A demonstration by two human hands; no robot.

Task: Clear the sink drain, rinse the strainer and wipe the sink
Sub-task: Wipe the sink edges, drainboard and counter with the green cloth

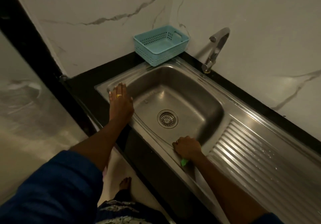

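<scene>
One sink (pixel 205 91), one strainer (pixel 167 118) at its centre. Left hand (pixel 121 100) flat at nine o'clock; right hand (pixel 187 148) grip clamped on seemingly one green cloth (pixel 184 162) at five.

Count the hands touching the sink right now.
2. The left hand lies flat on the sink's left rim. The right hand is fisted on the near rim, over a green scrap that is mostly hidden.

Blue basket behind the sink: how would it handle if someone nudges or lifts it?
The blue basket looks like thin perforated plastic and appears empty, so it is probably light and would slide easily. One corner overhangs the ridged sink rim, so a push could make it rock or tip toward the basin. The slotted walls likely flex slightly under a squeeze.
</scene>
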